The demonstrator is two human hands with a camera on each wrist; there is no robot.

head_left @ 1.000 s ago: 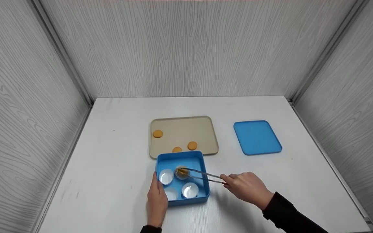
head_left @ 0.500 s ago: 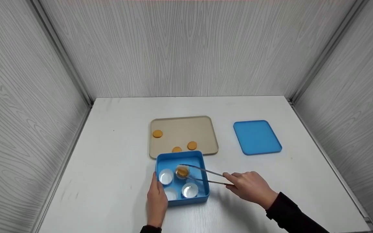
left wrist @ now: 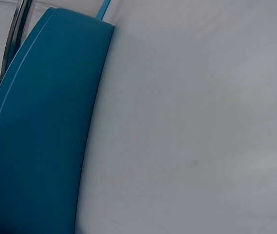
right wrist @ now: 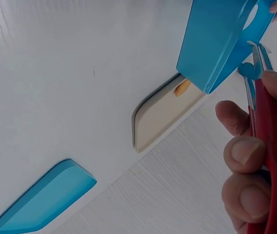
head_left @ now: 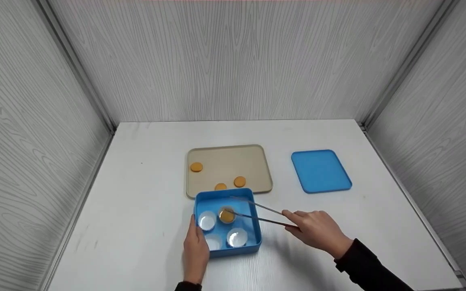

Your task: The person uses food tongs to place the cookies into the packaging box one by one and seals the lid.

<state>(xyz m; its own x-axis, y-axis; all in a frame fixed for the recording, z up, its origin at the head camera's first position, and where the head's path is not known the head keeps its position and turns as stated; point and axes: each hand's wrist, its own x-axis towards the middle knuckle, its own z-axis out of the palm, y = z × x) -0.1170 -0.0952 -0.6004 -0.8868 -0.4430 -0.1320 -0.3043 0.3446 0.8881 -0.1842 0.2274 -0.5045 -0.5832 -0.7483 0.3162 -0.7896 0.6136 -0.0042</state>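
Observation:
My left hand (head_left: 195,246) grips the left wall of a blue square box (head_left: 237,253), seen from outside in the left wrist view. Several white cupcake liners (head_left: 207,221) sit inside; the back right one holds a round, orange-brown cookie (head_left: 227,216). My right hand (head_left: 316,230) holds metal tongs (head_left: 271,221) with red handles (right wrist: 274,146), which show in the right wrist view. The tongs' arms are spread apart and reach over the box's right wall. One arm overlaps the cookie's liner in the head view; the other ends behind it.
Behind the box, partly covered by it in the head view, lies a beige tray (head_left: 253,161) with three cookies (head_left: 240,181). A flat blue lid (head_left: 321,171) lies to the right. Grey wood-grain panels (head_left: 233,60) enclose the white table (head_left: 148,190) at the back and sides.
The tongs have opened and let go of the cookie, which now lies in the back right liner. My right hand has moved slightly right and away. The left hand and box stay put.

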